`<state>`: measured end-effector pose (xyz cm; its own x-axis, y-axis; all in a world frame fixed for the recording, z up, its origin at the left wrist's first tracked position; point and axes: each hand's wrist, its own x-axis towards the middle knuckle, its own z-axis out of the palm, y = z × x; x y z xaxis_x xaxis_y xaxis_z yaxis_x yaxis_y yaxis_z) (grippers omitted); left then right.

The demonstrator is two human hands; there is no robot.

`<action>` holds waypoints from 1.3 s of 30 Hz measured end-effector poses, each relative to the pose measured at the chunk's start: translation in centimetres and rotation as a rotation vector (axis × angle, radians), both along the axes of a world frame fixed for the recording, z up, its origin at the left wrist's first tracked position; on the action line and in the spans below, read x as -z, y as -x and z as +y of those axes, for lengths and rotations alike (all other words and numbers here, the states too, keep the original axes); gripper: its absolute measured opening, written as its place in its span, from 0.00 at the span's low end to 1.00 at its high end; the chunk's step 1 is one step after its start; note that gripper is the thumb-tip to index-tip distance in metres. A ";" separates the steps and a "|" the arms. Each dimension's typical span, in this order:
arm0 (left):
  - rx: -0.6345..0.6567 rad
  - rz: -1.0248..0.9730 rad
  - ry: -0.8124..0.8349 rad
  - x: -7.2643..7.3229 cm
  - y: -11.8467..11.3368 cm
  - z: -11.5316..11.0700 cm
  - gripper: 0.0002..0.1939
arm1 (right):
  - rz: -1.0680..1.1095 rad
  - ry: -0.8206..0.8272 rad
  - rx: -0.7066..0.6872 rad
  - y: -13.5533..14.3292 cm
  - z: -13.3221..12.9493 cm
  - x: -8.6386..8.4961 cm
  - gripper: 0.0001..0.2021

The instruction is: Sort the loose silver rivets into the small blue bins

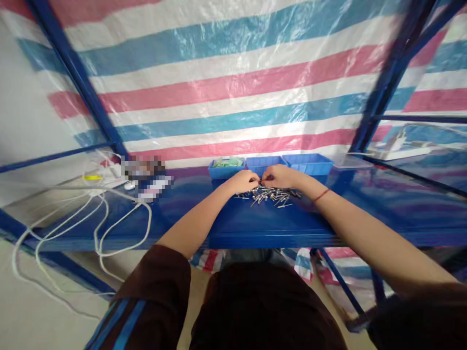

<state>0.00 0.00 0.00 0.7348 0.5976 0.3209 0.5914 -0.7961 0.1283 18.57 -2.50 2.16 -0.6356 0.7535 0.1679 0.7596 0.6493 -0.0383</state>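
Observation:
A pile of thin silver metal pieces that look like blind rivets (272, 195) lies loose on the blue table (277, 221). Over the pile's back left edge, my left hand (245, 182) has its fingers curled together in a pinch. Close beside it, my right hand (279, 177) is closed too, thumb and fingertips nearly meeting those of the left. Whatever sits between the fingertips is too small to make out. Just behind the hands stand a left blue bin (223, 171) with green packing in it, a middle blue bin (268, 160) and a right blue bin (316, 167).
White cables (105, 233) loop over the table's left end and hang off its front. A power strip (105, 177) lies back there near a pixelated patch. Blue metal posts (78, 73) frame the table, and a striped plastic sheet (226, 92) hangs behind.

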 end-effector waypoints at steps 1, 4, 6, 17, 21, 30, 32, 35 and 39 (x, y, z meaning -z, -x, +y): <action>-0.010 0.000 0.001 0.0 0.0 -0.1 0.14 | -0.006 -0.011 0.021 0.2 0.0 0.0 0.14; -0.024 -0.005 0.007 0.0 0.0 -0.2 0.14 | -0.025 -0.040 0.067 0.8 0.0 0.1 0.13; -0.016 -0.013 0.013 0.0 0.0 -0.2 0.14 | -0.038 -0.059 0.085 1.1 0.0 0.1 0.12; -0.019 0.022 -0.016 -0.1 -0.1 -0.2 0.13 | -0.040 -0.049 0.110 1.7 -0.9 -0.1 0.09; -0.020 0.035 -0.019 -0.2 -0.1 -0.3 0.14 | -0.038 -0.026 0.144 1.9 -0.9 -0.1 0.11; -0.030 0.031 0.004 0.1 0.0 0.0 0.16 | -0.022 0.023 0.214 1.6 -1.1 -0.5 0.12; -0.033 0.039 0.002 0.1 0.0 0.0 0.16 | -0.026 0.047 0.216 1.6 -1.0 -0.5 0.12; -0.036 0.040 0.006 0.0 0.0 0.0 0.16 | -0.026 0.086 0.205 1.5 -0.9 -0.5 0.11; -0.034 0.029 0.018 0.0 0.0 -0.1 0.16 | -0.040 0.093 0.206 1.3 -1.1 -0.8 0.11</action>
